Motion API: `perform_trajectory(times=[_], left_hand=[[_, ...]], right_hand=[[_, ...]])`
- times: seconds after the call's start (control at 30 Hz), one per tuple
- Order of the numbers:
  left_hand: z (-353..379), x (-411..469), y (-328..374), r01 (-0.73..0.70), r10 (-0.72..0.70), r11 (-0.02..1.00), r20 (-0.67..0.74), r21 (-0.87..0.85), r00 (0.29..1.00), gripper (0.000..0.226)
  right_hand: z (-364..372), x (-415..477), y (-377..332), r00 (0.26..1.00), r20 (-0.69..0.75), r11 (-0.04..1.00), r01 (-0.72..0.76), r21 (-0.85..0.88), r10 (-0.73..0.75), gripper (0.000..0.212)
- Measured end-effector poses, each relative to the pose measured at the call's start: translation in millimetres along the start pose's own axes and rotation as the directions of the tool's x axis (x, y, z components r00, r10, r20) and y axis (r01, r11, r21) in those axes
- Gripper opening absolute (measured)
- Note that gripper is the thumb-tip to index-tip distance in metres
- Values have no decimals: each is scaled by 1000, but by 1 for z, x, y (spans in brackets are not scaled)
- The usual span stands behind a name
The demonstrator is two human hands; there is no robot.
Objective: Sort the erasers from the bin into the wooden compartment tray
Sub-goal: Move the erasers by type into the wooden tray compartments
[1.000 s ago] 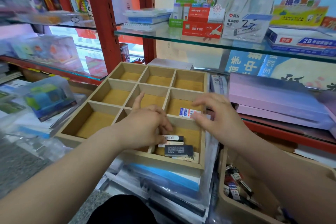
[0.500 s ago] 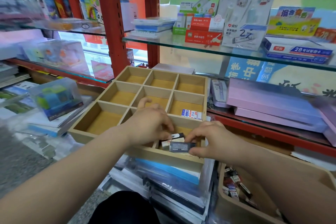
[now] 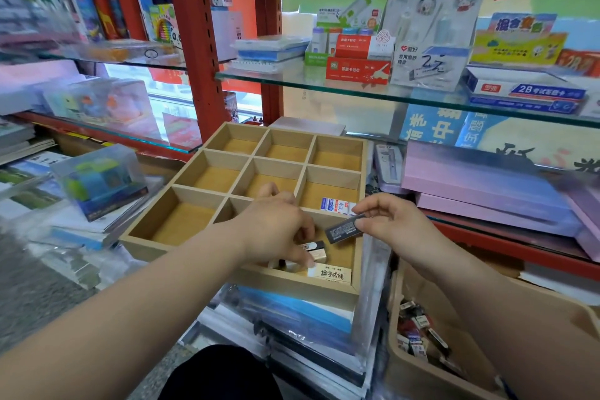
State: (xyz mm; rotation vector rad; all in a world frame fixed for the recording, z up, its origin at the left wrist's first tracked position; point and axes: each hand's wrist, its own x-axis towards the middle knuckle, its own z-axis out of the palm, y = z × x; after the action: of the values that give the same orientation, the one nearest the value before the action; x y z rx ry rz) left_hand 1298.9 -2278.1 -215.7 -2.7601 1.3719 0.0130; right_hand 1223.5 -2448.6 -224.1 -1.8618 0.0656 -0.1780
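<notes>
Left hand over erasers — bin seemingly alongside

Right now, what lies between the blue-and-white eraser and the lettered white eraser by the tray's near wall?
Head view: a wooden divider, then the dark grey eraser that the right hand pinches.

Carrying surface: a stack of plastic-wrapped packs, directly below the left-hand fingers. The wooden compartment tray lies flat on top of it, beneath the fingers of both hands. The bin stands below the right-hand fingers, just beside the stack. Beyond those fingers, a red-edged shelf bears stacked pink boxes.
</notes>
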Motion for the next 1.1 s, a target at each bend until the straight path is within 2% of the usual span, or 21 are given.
perform_trajectory(times=[0.1, 0.2, 0.37, 0.47, 0.63, 0.73, 0.9, 1.03, 1.1], left_hand=[[2, -5, -6, -58, 57, 998, 58, 30, 997, 45], [3, -8, -8, -65, 62, 996, 51, 63, 997, 42], [5, 2, -1, -42, 49, 994, -65, 99, 997, 31], [7, 11, 6, -58, 65, 996, -111, 65, 992, 35], [4, 13, 2, -79, 81, 996, -43, 37, 996, 43], [6, 9, -5, -77, 79, 994, -29, 77, 996, 37], [13, 9, -2, -87, 97, 993, -135, 80, 986, 27], [4, 1, -6, -85, 62, 994, -283, -67, 957, 23], [-1, -8, -14, -93, 28, 985, -401, -143, 916, 25]], right_hand=[[0, 0, 2, 1000, 7, 1000, 9, -4, -9, 22], [-2, -1, 4, 1000, 11, 1000, 22, -1, -22, 22], [-1, -1, 5, 999, 3, 999, 35, -6, -35, 22], [-1, -2, 6, 999, -9, 999, 45, -3, -45, 22], [-1, -3, 8, 998, -22, 998, 53, 42, -52, 22], [0, -2, 9, 998, -38, 996, 46, 79, -43, 21], [-1, 0, 12, 998, -53, 994, 38, 100, -33, 21], [-1, 0, 13, 999, -48, 991, 32, 127, -26, 24], [0, 1, 13, 999, -47, 989, 30, 143, -23, 24]])
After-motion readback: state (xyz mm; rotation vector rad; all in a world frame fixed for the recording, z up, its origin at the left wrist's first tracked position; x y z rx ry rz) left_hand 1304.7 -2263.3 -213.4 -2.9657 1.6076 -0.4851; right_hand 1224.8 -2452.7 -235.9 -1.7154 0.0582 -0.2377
